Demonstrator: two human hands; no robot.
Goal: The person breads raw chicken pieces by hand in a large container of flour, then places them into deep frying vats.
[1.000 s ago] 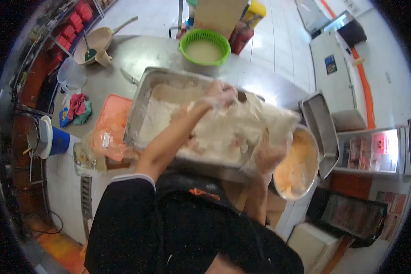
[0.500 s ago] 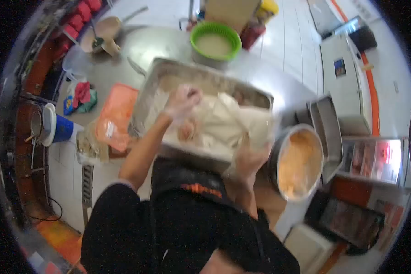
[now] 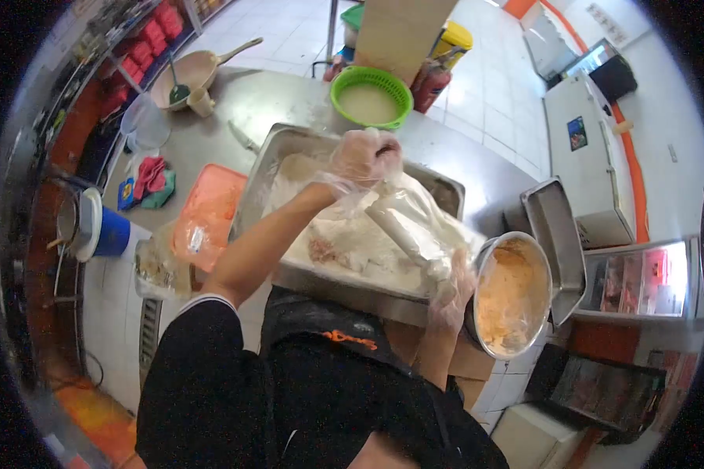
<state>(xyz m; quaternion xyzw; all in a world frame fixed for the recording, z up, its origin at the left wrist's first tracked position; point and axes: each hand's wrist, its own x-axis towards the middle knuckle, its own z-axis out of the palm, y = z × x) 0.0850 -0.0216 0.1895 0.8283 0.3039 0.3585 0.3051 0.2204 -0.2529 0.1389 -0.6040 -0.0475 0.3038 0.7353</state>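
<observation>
A large metal tray (image 3: 262,176) holds white powder (image 3: 344,242) with a few reddish-brown pieces in it. Over its right half a whitish plastic bag (image 3: 407,223) stretches slantwise between my hands. My left hand (image 3: 365,159), in a clear glove, is closed above the tray's far part, at the upper end of the bag; a small dark spot shows among its fingers. At the tray's near right corner my right hand (image 3: 452,291), also gloved, closes round the lower end of the bag.
Right of the tray stands a round pot (image 3: 512,293) with orange batter, beside empty metal trays (image 3: 559,242). Behind is a green basket (image 3: 370,98) with pale liquid. To the left lie an orange lid (image 3: 209,207), cloths (image 3: 149,178), a jug (image 3: 145,125) and a pan (image 3: 188,72).
My left hand has moved right and away from my body. My right hand has shifted slightly right. The bag, spread widely over the powder before, is now narrower, and more powder shows.
</observation>
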